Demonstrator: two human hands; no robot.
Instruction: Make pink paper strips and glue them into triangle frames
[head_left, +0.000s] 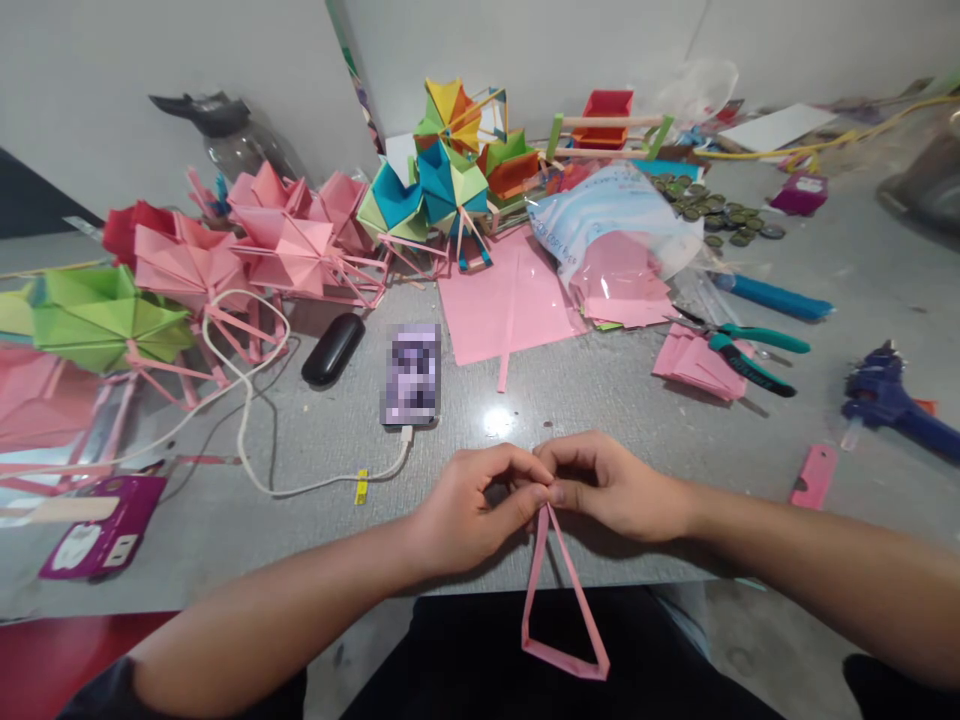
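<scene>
A pink paper strip (532,590), folded into a narrow triangle, hangs over the table's front edge. Its top corner is pinched between the fingertips of my left hand (484,500) and my right hand (611,485), which touch each other. Both hands are closed on the strip. Beyond them, a large pink sheet (476,310) lies flat with a loose pink strip (508,340) on it. A phone (412,375) with a white cable (322,488) lies to the left of the sheet. Some small pink cut pieces (694,365) are stacked to the right.
Folded paper models (285,245) crowd the left and back. Green-handled pliers (750,360), a blue glue gun (900,400) and a pink cutter (814,476) lie right. A black case (334,349) sits left of the phone; coins (720,215) and a plastic bag (615,215) are behind.
</scene>
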